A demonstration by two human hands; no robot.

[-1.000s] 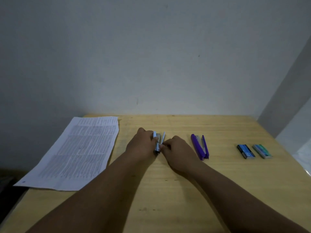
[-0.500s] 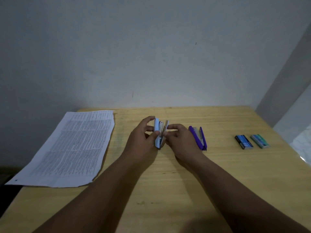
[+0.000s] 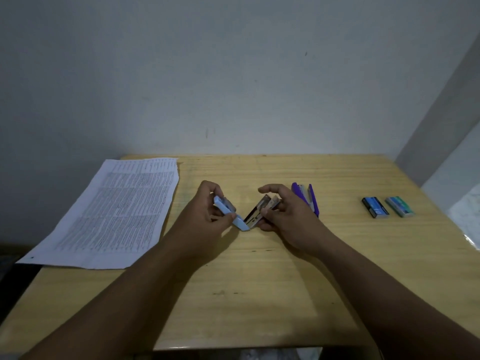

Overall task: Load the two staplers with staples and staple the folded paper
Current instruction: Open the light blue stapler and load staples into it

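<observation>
Head view: left hand [image 3: 207,214] fingers grip the pale blue stapler [image 3: 233,216] cover, right hand [image 3: 283,216] fingers hold its metal tray, hinged open above the worktop [image 3: 259,294]. Purple stapler [image 3: 307,197] lies just right; paper [image 3: 117,211] lies left; two staple boxes [image 3: 387,206] lie far right.

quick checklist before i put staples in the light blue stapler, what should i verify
1. Light blue stapler opened: ok, cover and metal magazine spread in a V.
2. Both halves held: ok, left hand grips the cover, right hand the magazine.
3. Magazine channel empty: cannot tell, too small and dim.
4. Staple boxes within sight: ok, two lie on the table at the right; neither hand is free to pick them up.
5. Staples taken out: not ok, none seen in either hand.
6. Purple stapler: not yet handled, lying behind the right hand.
</observation>
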